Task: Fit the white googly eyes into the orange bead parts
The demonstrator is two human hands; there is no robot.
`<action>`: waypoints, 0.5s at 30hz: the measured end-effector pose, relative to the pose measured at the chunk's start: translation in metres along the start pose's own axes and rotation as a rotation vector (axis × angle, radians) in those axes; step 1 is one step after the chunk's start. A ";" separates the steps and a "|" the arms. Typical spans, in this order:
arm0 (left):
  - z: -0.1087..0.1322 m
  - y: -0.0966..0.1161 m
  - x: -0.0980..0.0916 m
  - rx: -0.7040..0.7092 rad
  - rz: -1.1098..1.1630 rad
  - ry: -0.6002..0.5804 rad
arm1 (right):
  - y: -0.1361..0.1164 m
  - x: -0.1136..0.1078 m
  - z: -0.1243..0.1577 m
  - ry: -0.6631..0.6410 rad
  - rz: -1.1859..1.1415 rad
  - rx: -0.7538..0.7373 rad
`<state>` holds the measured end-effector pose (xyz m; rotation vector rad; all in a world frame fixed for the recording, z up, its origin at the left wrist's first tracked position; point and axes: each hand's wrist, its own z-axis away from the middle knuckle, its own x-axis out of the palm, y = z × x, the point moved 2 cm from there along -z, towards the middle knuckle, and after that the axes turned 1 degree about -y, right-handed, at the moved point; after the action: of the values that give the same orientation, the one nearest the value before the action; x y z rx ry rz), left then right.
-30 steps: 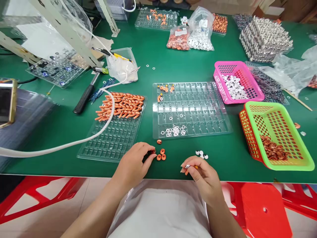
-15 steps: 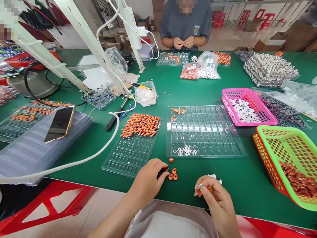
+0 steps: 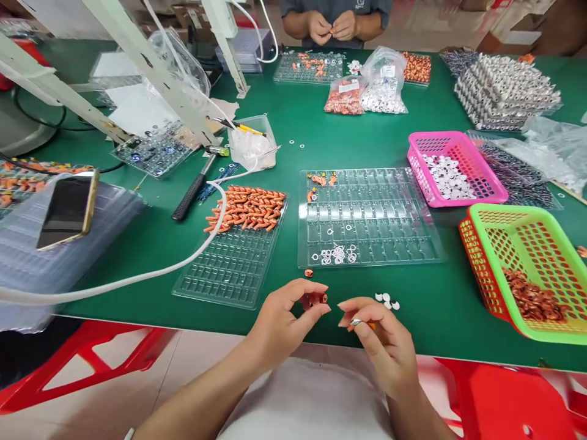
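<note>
My left hand is closed around a small orange ring-shaped piece, seen between thumb and index fingertip. Close to its right, my right hand pinches a small orange part with a silvery-white end; the fingers hide most of it. One loose orange bead-like piece lies on the green table just beyond my left hand. Several white discs lie beyond my right fingers. Ahead is a clear compartment tray with white rings and a few orange parts in it.
Left of it, another clear tray bears piled orange parts. A white cable crosses the table. Right stand a pink basket of white pieces and a green basket of orange-brown pieces. Opposite, a co-worker's hands hold something small.
My left hand has moved right, and the cluster of orange pieces beside it no longer shows. My right hand has come closer to it, still pinching its part. The view has tilted down.
</note>
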<state>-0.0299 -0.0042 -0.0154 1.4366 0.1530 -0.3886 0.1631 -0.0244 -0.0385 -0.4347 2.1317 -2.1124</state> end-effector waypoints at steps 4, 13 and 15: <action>-0.006 0.005 0.019 -0.116 0.358 -0.038 | -0.007 0.008 0.001 0.021 0.082 -0.027; -0.015 0.002 0.032 -0.282 0.767 -0.224 | -0.014 -0.010 0.001 0.132 0.174 0.005; -0.016 -0.002 0.034 -0.294 0.821 -0.233 | -0.014 -0.012 -0.002 0.162 0.098 0.093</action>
<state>0.0029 0.0053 -0.0310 1.0428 -0.5384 0.1447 0.1759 -0.0190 -0.0259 -0.1502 2.0772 -2.2489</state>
